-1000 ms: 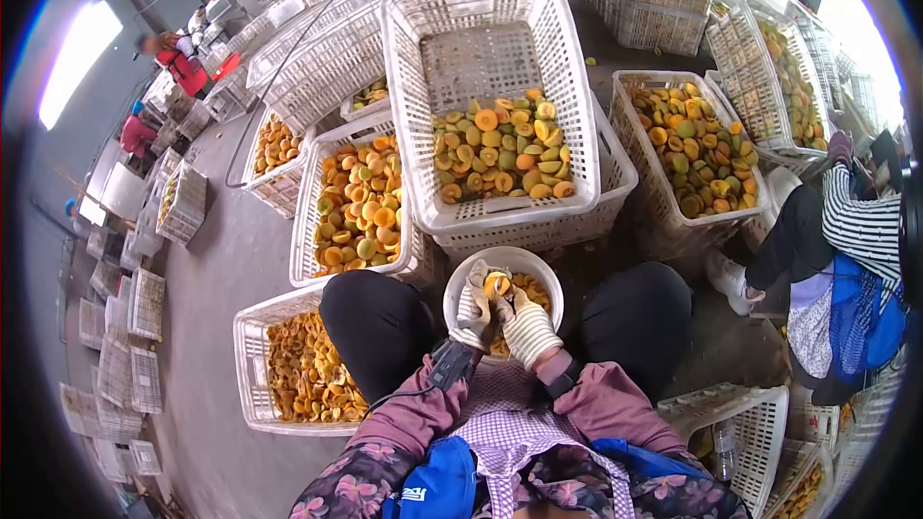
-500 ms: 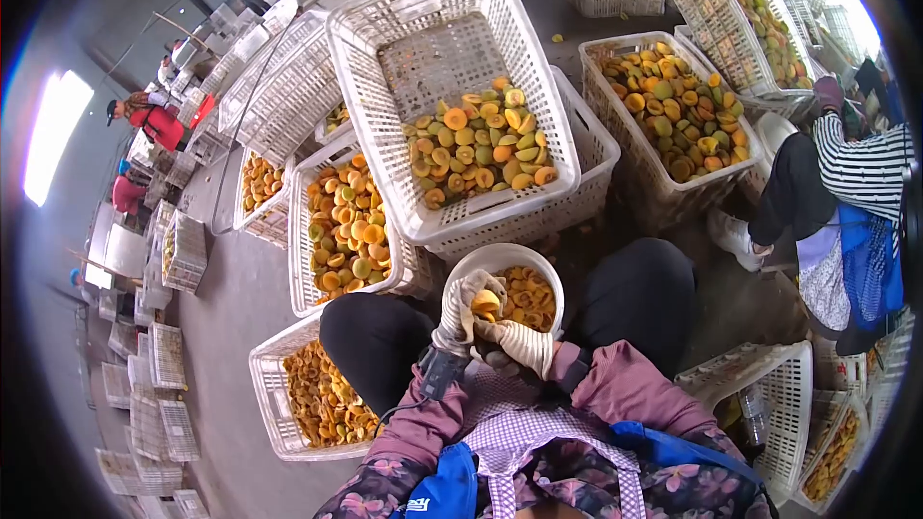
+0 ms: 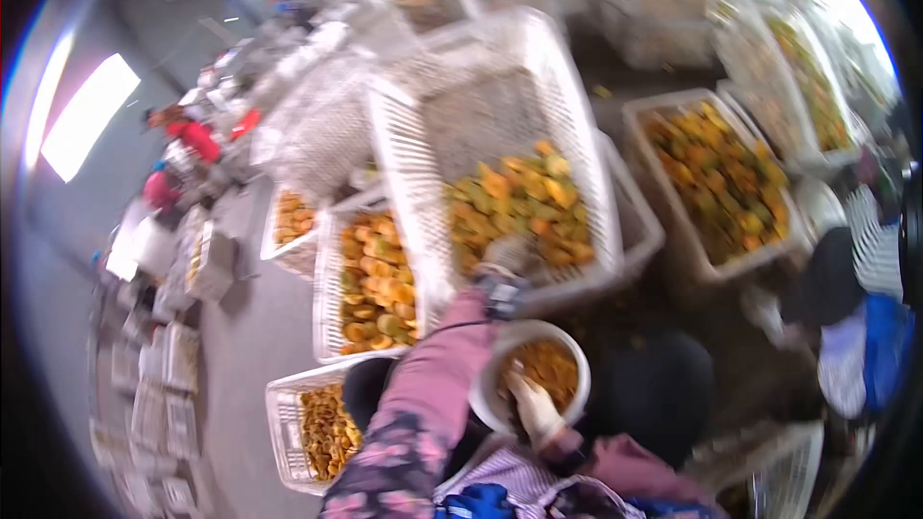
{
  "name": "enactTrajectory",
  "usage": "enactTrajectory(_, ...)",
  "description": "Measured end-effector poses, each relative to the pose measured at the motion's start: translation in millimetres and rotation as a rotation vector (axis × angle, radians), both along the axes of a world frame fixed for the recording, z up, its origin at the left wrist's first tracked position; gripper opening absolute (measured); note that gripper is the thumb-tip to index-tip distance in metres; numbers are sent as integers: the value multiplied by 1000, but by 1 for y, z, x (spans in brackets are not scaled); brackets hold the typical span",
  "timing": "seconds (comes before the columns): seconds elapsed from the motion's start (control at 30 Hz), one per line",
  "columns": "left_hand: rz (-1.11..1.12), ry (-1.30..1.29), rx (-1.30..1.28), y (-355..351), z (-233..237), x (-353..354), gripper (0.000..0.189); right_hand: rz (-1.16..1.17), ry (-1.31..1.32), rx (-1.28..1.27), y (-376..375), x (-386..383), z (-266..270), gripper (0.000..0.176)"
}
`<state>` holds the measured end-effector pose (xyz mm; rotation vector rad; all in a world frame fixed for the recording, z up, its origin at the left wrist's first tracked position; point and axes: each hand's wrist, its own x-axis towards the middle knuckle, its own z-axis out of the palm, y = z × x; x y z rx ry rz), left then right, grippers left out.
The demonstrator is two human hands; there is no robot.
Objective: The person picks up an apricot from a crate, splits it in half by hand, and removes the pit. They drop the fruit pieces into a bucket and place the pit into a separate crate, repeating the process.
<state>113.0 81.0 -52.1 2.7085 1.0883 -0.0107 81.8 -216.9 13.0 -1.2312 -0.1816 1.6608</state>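
Observation:
My left hand (image 3: pixel 511 257), in a pale glove, reaches over the near edge of the large white crate (image 3: pixel 598 187) and touches the green and orange stone-fruit pieces (image 3: pixel 524 194) in it. Its fingers are smeared by motion and partly lost among the fruit. My right hand (image 3: pixel 535 407), gloved too, is at the left side of the white bucket (image 3: pixel 483 394) between my knees. Small orange-brown fruit pieces (image 3: pixel 553 375) fill much of this bucket. Blur hides the right fingers, and whether they hold anything does not show.
A crate of orange fruit halves (image 3: pixel 377 274) stands left of the large crate, with a crate of darker pieces (image 3: pixel 327 428) nearer me. Another fruit crate (image 3: pixel 716 183) is at right. A seated person in a blue apron (image 3: pixel 886 351) is at far right.
My left hand has left the bucket, where it held a yellow-orange fruit piece, and moved forward into the large crate. My right hand stays by the bucket. The whole view has shifted and blurred.

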Motion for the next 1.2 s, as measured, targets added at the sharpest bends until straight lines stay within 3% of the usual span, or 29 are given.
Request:
enactTrajectory(0.03, -2, 165, -2, -3, -3, 7, 26, 22, 18, -37, 1, 4, 12, 29)
enactTrajectory(0.1, -1, 374, -58, 2, -12, 16, 33, -63, 170, 35, 5, -3, -14, 30)
enactTrajectory(0.17, 236, 360, -234, 8, -21, 21, 34, -53, 155, 75, 2, 6, -11, 33)
enactTrajectory(0.3, 381, 304, -548, 3, 18, -8, 33, -44, 163, 28, 2, 8, -9, 34)
enactTrajectory(0.33, 380, 350, -572, -10, 45, -13, 35, -44, 156, 29, 3, 6, -7, 33)
enactTrajectory(0.43, 258, 226, -445, -3, 8, -19, 34, -24, 139, 51, 0, 3, -14, 33)
enactTrajectory(0.47, 243, 8, -451, 1, -16, -25, 35, -8, 207, 40, 0, 4, -30, 34)
enactTrajectory(0.5, -22, -480, -506, 3, -38, -35, 36, -22, 381, 54, -6, 11, -34, 29)
enactTrajectory(0.57, -319, -1248, -1272, -68, 35, -61, 35, -308, 417, 87, 9, 0, -30, 31)
enactTrajectory(0.63, 60, -1463, -1559, -137, 79, -71, 33, -325, 276, 249, 4, 4, 24, 34)
enactTrajectory(0.67, -34, -1325, -1159, -163, 92, -79, 26, -337, 135, 398, -2, 4, 41, 37)
enactTrajectory(0.7, -2, -1341, -1348, -177, 80, -87, 27, -329, 132, 403, -1, 5, 15, 37)
enactTrajectory(0.77, 110, -1582, -1812, -198, 59, -102, 30, -215, -176, 493, 7, 12, -57, 38)
enactTrajectory(0.8, 104, -1593, -1805, -207, 55, -106, 30, -122, -282, 445, 2, 13, -40, 40)
enactTrajectory(0.87, 104, -1000, -54, -227, 45, -111, 29, -120, -294, 469, 0, 5, -45, 42)
enactTrajectory(0.9, 269, -1532, -614, -245, 31, -99, 28, -128, -304, 490, 0, 1, -54, 45)
enactTrajectory(0.93, 377, -1742, -1133, -238, 24, -95, 27, -272, 469, 426, 12, 7, -98, 46)
enactTrajectory(0.97, 474, -1886, -1688, -232, 17, -97, 27, -264, 462, 426, 8, 7, -91, 46)
enactTrajectory(1.03, 451, -1860, -1705, -232, 23, -104, 28, -208, 322, 441, -4, 2, -55, 45)
enactTrajectory(1.07, 433, -1823, -1725, -231, 26, -107, 31, -117, -303, 482, -10, -5, -33, 41)
enactTrajectory(1.1, 668, -1765, -1388, -228, 28, -101, 33, -111, -305, 483, -11, -4, -32, 41)
enactTrajectory(1.17, 454, -1643, -1559, -225, 27, -115, 26, -83, -237, 425, -11, 0, -32, 37)
enactTrajectory(1.2, 454, -1647, -1560, -233, 39, -111, 26, -80, -240, 424, -11, -1, -31, 37)
